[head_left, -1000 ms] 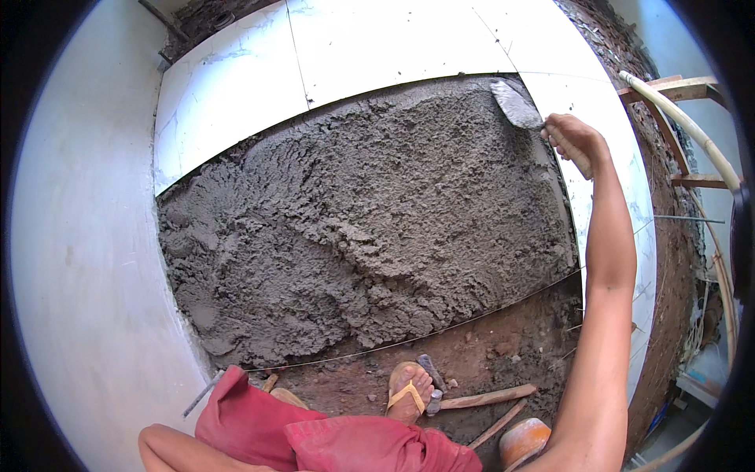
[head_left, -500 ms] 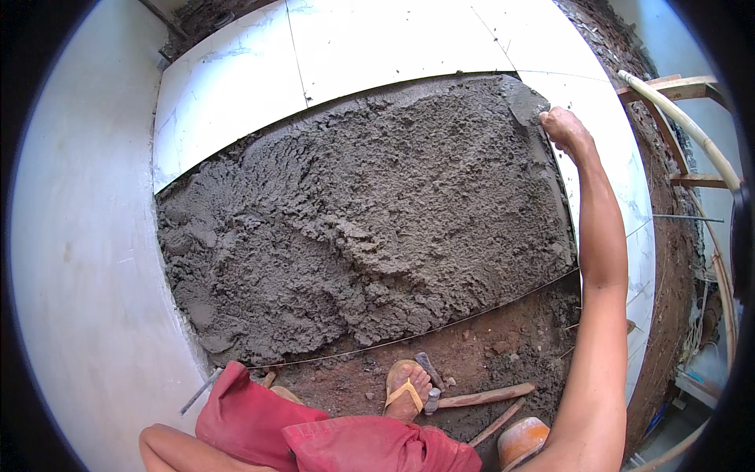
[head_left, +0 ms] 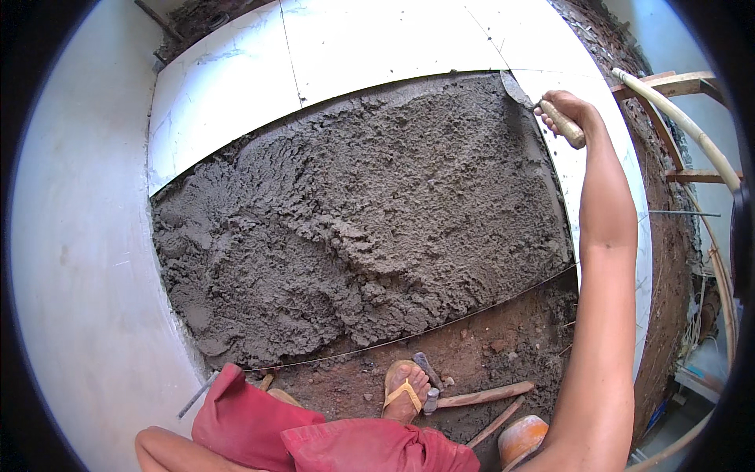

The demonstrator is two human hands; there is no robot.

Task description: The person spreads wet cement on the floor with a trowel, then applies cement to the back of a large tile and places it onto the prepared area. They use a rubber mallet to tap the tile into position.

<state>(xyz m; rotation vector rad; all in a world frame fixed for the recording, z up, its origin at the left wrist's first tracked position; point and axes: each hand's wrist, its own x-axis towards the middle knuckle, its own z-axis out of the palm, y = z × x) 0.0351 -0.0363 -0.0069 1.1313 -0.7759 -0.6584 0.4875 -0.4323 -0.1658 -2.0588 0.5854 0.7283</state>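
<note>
A trowel (head_left: 568,130) is held at the upper right corner of a broad bed of rough grey mortar (head_left: 362,212). Its wooden handle is clasped by the right hand (head_left: 574,107), with the fingers wrapped around it; the blade is seen at a slant beside the tile edge, and whether the mortar is being touched cannot be told. The left hand is out of view, so its state cannot be told. The mortar is bordered along the top and right by white tiles (head_left: 393,39) and on the left by a pale wall (head_left: 86,212). Along its lower edge a thin string (head_left: 440,326) is stretched. Below, on reddish soil (head_left: 487,338), a sandalled foot (head_left: 405,387) is planted beside a wooden-handled hammer (head_left: 484,396). Red clothing (head_left: 370,444) is seen at the bottom.
</note>
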